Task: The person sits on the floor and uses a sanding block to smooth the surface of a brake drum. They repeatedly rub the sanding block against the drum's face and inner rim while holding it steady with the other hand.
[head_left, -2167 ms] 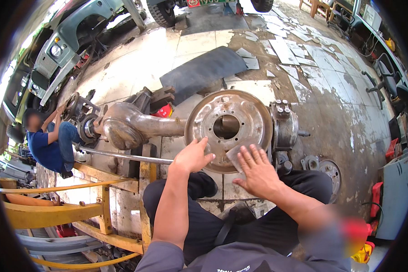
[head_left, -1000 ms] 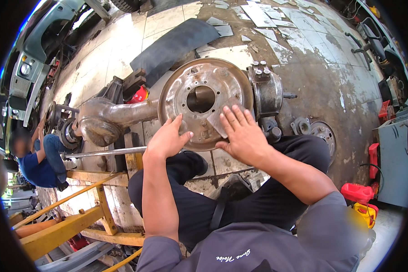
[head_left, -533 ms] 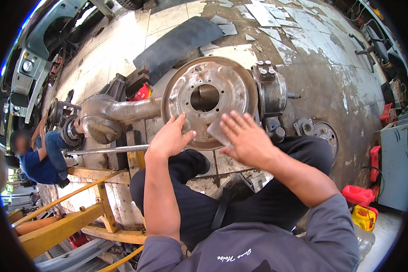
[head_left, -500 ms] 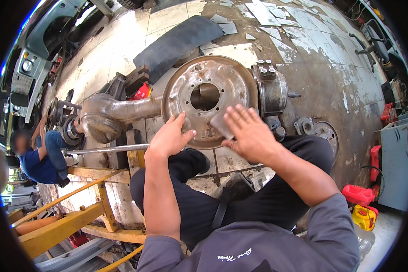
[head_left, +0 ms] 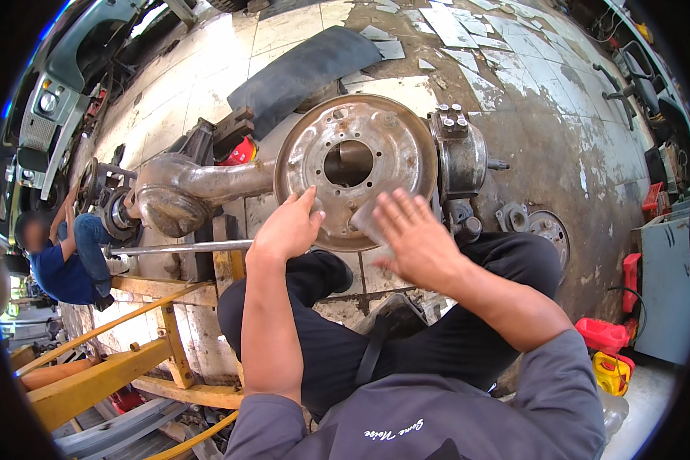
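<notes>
Brake backing plate (head_left: 397, 157), under the fingers (head_left: 303, 202): round, rust-brown metal, pierced centre. Left hand (head_left: 286, 228): fingers loosely parted, nothing visibly gripped. Right hand (head_left: 423, 245): motion-blurred, fingers extended flat over thin grey sheet (head_left: 368, 221). Left of the left fingers: bulbous, bare-metal axle housing (head_left: 175, 192).
</notes>
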`<state>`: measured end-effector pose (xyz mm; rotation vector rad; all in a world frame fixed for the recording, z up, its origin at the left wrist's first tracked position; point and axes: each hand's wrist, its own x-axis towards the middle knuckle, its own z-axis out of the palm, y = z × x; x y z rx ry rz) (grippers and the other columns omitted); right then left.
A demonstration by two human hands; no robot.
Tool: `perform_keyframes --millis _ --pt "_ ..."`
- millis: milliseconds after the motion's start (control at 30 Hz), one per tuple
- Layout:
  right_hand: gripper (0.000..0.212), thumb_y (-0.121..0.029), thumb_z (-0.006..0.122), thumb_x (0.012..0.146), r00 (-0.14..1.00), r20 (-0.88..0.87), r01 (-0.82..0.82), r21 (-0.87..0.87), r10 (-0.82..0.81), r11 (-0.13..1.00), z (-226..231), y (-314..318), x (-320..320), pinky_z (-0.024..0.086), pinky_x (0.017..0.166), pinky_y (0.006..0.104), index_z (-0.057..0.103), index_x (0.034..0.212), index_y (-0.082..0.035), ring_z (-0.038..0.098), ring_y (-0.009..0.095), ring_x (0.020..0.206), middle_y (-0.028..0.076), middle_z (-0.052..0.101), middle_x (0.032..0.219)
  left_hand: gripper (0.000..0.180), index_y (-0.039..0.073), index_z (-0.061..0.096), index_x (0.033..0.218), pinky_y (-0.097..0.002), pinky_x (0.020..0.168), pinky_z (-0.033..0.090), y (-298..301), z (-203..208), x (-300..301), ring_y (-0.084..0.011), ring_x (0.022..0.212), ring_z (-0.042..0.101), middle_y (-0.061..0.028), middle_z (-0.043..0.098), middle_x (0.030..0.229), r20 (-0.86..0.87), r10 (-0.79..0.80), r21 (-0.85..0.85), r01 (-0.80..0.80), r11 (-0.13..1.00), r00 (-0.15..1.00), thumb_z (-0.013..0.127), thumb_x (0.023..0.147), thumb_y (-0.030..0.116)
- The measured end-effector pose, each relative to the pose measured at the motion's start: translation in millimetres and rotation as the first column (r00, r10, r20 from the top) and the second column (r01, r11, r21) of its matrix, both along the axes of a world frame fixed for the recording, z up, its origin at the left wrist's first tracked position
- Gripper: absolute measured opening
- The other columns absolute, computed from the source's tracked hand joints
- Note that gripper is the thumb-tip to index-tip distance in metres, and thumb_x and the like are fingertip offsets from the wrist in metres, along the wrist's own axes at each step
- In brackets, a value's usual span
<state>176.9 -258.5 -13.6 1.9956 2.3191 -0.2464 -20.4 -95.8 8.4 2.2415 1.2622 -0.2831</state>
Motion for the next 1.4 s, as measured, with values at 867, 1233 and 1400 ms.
perform_keyframes --millis 867,1233,1400 --pt "0.079 -0.058 0.045 0.101 0.996 -0.066 -0.049 0.086 0.055 0.995 -12 9 4 0.016 0.126 0.0474 0.037 0.155 0.000 0.023 0.030 0.155 0.017 0.033 0.164 0.068 0.001 0.038 0.154 -0.0415 0.117 0.037 -1 2 -4 -0.0384 0.141 0.045 -0.0276 0.044 0.153 -0.002 0.004 -0.015 -0.004 1.000 1.000 0.060 0.099 0.035" --pt "0.078 -0.057 0.045 0.101 1.000 -0.017 0.000 0.078 0.001 0.997 -10 7 -1 0.015 0.126 0.0471 0.037 0.155 -0.001 0.022 0.030 0.155 0.017 0.032 0.164 0.071 0.000 0.039 0.153 -0.0403 0.116 0.038 -3 4 -3 -0.0365 0.139 0.048 -0.0245 0.046 0.152 0.000 0.022 -0.015 -0.022 1.000 1.000 0.065 0.097 0.035" --pt "0.074 -0.052 0.044 0.103 0.983 -0.111 -0.145 0.029 0.148 0.989 -15 -5 -17 0.015 0.126 0.0496 0.038 0.155 -0.001 0.025 0.030 0.154 0.016 0.033 0.164 0.071 0.001 0.039 0.153 -0.0401 0.116 0.038 -3 7 3 -0.0361 0.140 0.048 -0.0242 0.046 0.153 0.004 0.019 -0.039 -0.019 0.999 1.000 0.065 0.097 0.035"
